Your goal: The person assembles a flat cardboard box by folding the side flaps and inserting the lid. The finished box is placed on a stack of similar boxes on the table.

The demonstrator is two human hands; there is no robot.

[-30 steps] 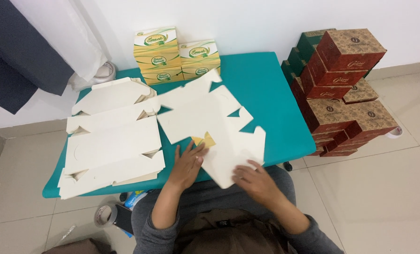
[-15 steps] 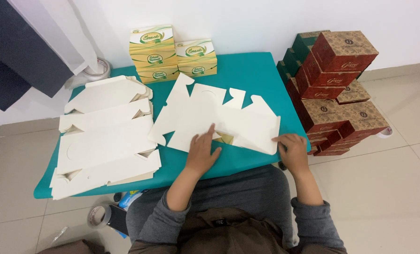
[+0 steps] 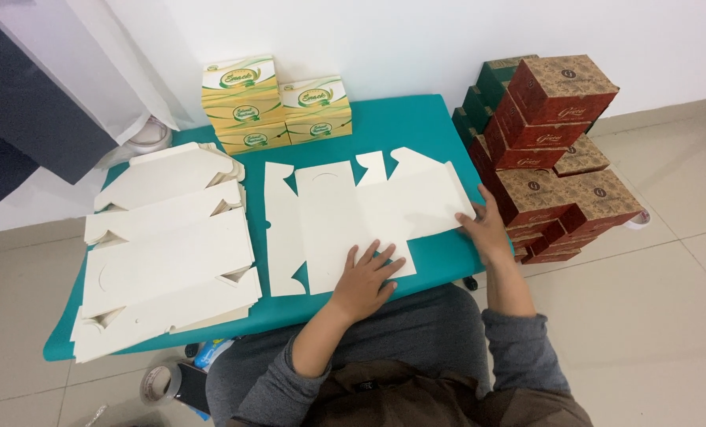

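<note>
White card is what the flat box blank (image 3: 353, 209) is made of. It is laid out flat on the teal table (image 3: 416, 126), in the middle, with its plain side up. Flaps and notches are seen along its top and bottom edges, and a half-round cut is seen near the top.

The left hand (image 3: 366, 278) is spread open and pressed flat on the near edge of the blank, fingers apart. Nothing is gripped by it. The right hand (image 3: 485, 225) is also open, and its fingertips are laid on the right end of the blank, near the table's edge. Nothing is closed in that hand either.

The blank is judged to be light and thin. It is likely stiff enough to keep its shape, yet easy to bend along its fold lines. It can probably slide on the smooth table, so it is best held down with a flat palm. The flaps and outer edges are the good places to take hold, and care is needed, since thin card can crease or tear.

A stack of more white blanks (image 3: 163, 253) is piled just to the left. Yellow and green boxes (image 3: 278, 107) are stood at the back of the table. Red and brown boxes (image 3: 558, 150) are stacked on the floor at the right. A tape roll (image 3: 161, 385) is seen on the floor under the table.
</note>
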